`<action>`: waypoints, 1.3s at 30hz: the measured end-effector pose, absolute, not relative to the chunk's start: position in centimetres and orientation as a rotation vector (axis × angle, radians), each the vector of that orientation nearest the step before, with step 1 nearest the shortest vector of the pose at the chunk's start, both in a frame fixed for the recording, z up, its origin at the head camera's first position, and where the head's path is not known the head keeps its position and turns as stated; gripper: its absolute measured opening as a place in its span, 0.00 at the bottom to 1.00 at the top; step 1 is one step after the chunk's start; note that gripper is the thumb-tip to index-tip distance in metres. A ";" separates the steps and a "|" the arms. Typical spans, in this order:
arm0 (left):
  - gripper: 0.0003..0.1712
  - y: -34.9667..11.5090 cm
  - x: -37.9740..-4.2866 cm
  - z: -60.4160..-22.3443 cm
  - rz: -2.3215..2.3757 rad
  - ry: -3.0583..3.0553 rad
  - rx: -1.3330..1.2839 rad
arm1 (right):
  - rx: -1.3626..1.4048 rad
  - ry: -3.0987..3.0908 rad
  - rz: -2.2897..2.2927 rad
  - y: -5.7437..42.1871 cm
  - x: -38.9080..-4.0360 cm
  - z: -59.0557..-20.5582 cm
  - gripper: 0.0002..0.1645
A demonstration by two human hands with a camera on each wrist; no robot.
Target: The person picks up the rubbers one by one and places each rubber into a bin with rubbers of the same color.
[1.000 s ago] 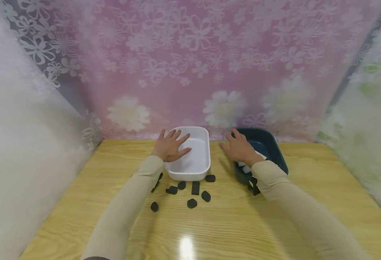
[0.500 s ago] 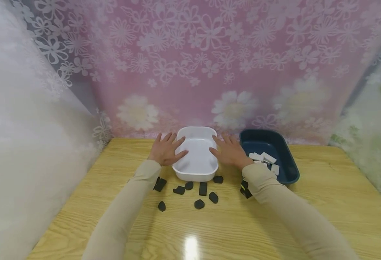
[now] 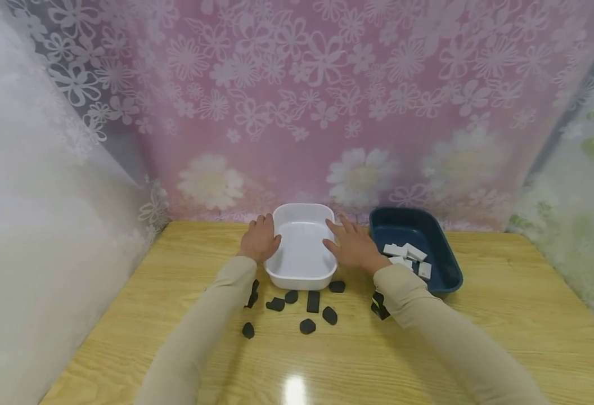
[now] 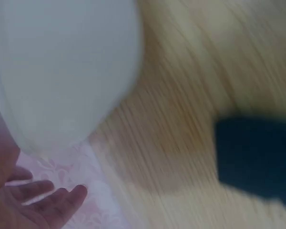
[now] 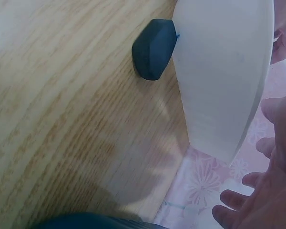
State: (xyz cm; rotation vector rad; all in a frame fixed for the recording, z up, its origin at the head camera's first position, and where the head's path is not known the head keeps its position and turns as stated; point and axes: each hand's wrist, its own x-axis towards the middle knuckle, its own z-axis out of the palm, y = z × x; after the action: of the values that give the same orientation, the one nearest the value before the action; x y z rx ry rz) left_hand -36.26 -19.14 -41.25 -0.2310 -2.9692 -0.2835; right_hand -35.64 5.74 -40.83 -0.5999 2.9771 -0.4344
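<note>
A white rectangular basin (image 3: 302, 247) stands on the wooden table near the back. My left hand (image 3: 259, 239) is at its left rim, fingers close together and thumb at the edge. The left wrist view shows those fingers (image 4: 47, 200) loosely bent beyond the basin's end, apart from its wall. At the right rim my right hand (image 3: 354, 244) has its fingers spread, thumb toward the basin's inside. The right wrist view shows this hand (image 5: 267, 186) holding nothing, near the basin's outer wall (image 5: 219, 71). The inside of the basin appears bare.
A dark blue basin (image 3: 451, 270) with several white blocks (image 3: 415, 252) stands to the right. Several black pieces (image 3: 307, 326), pebble-like or rectangular, lie in front of the white basin. One black piece (image 5: 155, 50) is close to its wall. A pink floral curtain (image 3: 297, 140) hangs behind.
My right hand has moved left from over the dark blue basin to the white basin's right rim. My left hand's spread fingers have drawn together at the left rim.
</note>
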 end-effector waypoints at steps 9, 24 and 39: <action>0.07 -17.5 -36.9 -39.9 -0.369 -3.078 -0.004 | -0.601 2.983 -0.538 6.7 -35.0 -40.9 0.37; 0.10 -16.4 -37.1 -39.1 -0.259 -3.195 -0.005 | -0.693 2.916 -0.614 7.6 -30.5 -39.7 0.31; 0.14 -16.8 -38.0 -39.3 -0.326 -3.252 0.090 | -0.780 2.851 -0.693 6.7 -28.2 -43.1 0.19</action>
State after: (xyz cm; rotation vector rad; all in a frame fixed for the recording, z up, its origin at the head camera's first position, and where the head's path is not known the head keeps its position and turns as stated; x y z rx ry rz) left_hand -37.99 -16.78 -39.32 0.0901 -3.2522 -0.3257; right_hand -28.22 6.74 -43.08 -0.7800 2.8508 -0.6934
